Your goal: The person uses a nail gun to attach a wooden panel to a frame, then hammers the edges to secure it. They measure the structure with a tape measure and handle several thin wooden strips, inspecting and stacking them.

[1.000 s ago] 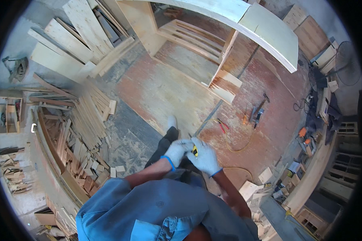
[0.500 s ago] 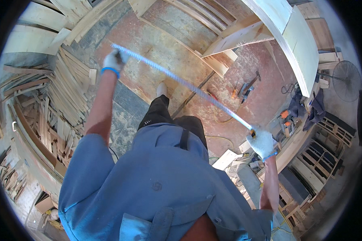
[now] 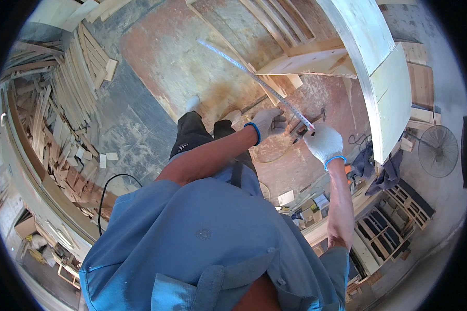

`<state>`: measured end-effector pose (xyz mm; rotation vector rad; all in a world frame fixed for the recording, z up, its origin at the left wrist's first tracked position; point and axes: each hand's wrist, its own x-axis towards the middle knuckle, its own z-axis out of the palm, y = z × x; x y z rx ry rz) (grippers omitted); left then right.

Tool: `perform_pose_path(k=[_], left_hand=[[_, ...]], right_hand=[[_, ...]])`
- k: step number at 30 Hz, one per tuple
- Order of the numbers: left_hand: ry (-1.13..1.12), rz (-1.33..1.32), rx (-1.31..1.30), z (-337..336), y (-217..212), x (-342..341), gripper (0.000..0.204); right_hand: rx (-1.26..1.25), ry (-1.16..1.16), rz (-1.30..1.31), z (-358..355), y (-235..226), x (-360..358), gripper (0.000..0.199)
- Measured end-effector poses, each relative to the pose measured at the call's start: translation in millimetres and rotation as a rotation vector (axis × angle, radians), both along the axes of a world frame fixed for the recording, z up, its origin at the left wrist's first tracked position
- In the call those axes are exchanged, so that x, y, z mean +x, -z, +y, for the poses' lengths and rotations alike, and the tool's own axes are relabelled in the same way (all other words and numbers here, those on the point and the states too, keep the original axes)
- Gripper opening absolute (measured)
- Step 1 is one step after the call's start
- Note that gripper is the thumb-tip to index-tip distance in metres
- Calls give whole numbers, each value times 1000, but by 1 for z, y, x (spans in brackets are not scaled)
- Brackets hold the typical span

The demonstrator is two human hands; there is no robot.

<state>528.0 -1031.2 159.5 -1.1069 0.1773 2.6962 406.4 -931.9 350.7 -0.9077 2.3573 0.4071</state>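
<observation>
Through my distant view, the large pale curved furniture piece [image 3: 366, 44] is ahead of the right hand [image 3: 324, 142]. From this hand the measuring tape [image 3: 246, 71] extends, its long axis diagonal, the free end pointing forward and left. The right arm is stretched forward, gloved fingers closed around the near end. The left hand [image 3: 270, 124], empty, loosely spread, lies just left, its fingers pointing right.

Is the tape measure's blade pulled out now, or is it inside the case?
Pulled out: the blade shows as a long, pale, marked strip running from the right hand, its far end away from the left hand.
</observation>
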Motion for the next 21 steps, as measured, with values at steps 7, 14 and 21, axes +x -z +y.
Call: perform_pose_path(k=[7, 14, 21], left_hand=[[-185, 2, -84, 38, -5, -38, 22], [-285, 31, -108, 42, -22, -70, 15], [-415, -104, 79, 23, 16, -104, 14]], right_hand=[[-56, -125, -51, 11, 16, -22, 29], [-39, -154, -24, -9, 2, -44, 28], [85, -423, 129, 6, -63, -60, 28]])
